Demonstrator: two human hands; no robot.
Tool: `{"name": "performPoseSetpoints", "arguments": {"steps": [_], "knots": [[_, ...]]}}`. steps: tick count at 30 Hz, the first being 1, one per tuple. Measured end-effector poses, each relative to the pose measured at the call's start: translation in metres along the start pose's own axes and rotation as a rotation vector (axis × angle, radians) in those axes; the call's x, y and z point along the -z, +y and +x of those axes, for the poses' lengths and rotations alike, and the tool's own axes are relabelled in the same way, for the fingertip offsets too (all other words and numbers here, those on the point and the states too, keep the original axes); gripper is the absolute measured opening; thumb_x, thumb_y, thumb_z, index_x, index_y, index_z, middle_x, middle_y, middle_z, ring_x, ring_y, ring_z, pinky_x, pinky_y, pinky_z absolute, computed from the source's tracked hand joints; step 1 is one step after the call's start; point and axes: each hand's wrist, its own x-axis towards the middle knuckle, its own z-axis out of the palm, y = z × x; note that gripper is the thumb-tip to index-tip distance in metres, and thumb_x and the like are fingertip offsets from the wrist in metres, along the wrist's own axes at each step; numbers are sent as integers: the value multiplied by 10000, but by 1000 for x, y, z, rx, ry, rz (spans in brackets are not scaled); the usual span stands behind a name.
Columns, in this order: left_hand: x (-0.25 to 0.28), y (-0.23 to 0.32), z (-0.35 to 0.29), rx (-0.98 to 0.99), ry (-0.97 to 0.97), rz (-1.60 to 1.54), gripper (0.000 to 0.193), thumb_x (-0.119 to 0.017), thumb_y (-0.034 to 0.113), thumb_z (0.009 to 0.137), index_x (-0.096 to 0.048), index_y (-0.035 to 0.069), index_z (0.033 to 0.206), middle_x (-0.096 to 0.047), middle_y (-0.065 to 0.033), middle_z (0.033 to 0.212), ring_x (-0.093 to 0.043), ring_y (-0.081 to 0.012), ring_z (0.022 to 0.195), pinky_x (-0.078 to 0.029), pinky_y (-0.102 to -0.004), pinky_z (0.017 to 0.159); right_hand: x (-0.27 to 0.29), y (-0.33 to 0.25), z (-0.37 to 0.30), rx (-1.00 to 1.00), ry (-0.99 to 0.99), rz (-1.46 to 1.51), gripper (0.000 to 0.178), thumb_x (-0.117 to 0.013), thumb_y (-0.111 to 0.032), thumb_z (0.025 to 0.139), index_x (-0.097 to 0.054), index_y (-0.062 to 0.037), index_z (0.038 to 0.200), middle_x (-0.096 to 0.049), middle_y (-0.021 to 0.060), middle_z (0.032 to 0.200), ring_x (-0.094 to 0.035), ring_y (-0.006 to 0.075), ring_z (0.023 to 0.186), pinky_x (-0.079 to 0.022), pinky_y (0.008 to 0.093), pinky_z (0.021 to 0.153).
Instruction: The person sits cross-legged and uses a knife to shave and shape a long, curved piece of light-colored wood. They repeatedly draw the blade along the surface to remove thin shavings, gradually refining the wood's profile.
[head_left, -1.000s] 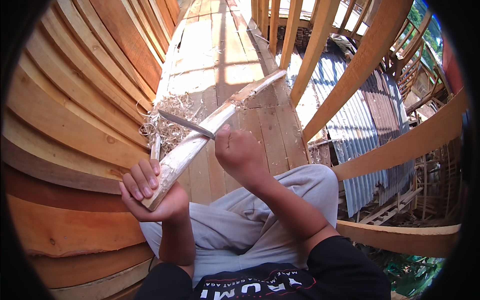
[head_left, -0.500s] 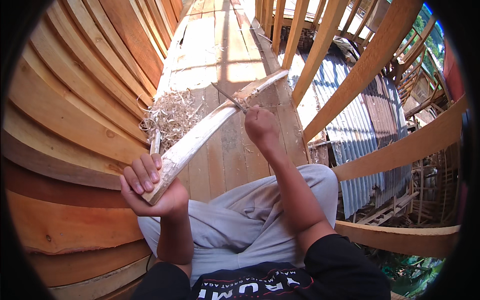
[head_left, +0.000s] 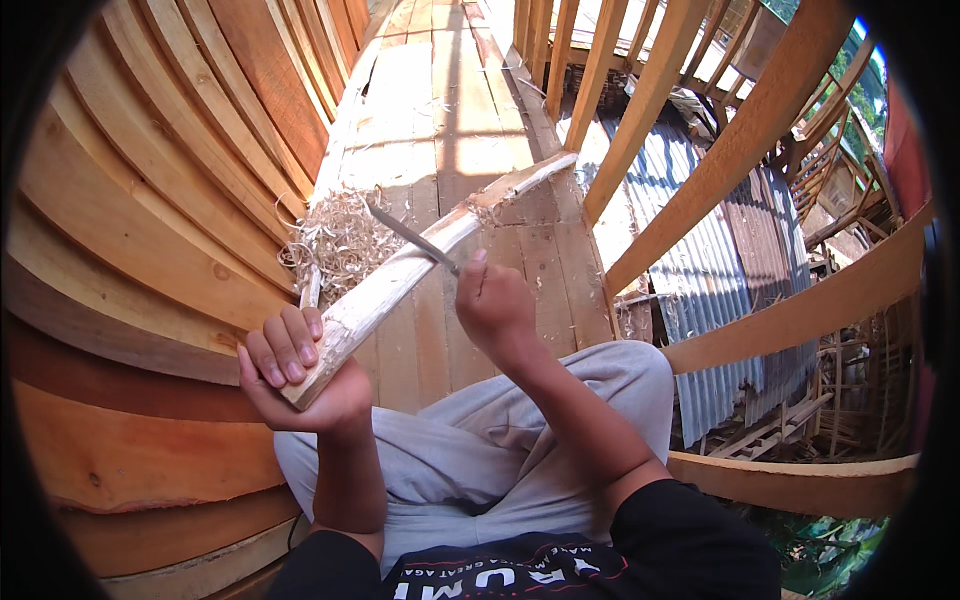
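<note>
While one hand anchors, the other holds a blade crosswise

As the pale stick (head_left: 390, 285) slants from lower left of centre to upper centre-right, we note the left hand (head_left: 305, 365) wrapped around its near end, probably to brace it. Its far end lies by the railing slats (head_left: 642, 115), which may act as a stop; contact there we cannot confirm. The right hand (head_left: 495, 305), mid-frame, is closed around the knife (head_left: 405, 232), handle hidden, blade crossing over the stick, likely for control of its angle. Curled shavings (head_left: 345, 240) sit left of the stick, on the plank floor (head_left: 555, 275).
</note>
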Motion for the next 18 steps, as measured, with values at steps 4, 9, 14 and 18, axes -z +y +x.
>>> {"name": "performPoseSetpoints", "arguments": {"steps": [4,9,14,18], "knots": [[2,1,0,25,-58,-8,341,-384,215,977,-326,207,642,-324,62,587,-357,-83,616,-370,-250,714,-4,10,6,99,23,7,578,-340,-295,975,-603,25,572,-563,265,558,-577,485,570,-481,562,621],[13,-1,8,-13,7,-3,319,-379,203,970,-328,203,655,-325,61,605,-360,-83,624,-368,-260,727,-5,5,15,-16,2,-62,573,-318,-306,986,-627,23,634,-581,270,599,-594,476,597,-488,560,607],[13,0,9,23,-5,-30,301,-379,208,961,-323,194,666,-325,52,622,-364,-92,637,-375,-271,738,-25,29,12,67,21,78,594,-289,-335,1006,-637,10,671,-599,280,642,-600,480,618,-477,582,628],[22,0,14,-37,147,26,273,-380,213,957,-347,174,689,-340,40,656,-387,-106,673,-396,-294,786,-14,33,32,-52,-71,-66,582,-297,-350,1013,-627,28,719,-616,289,685,-615,484,663,-474,591,656]]}}
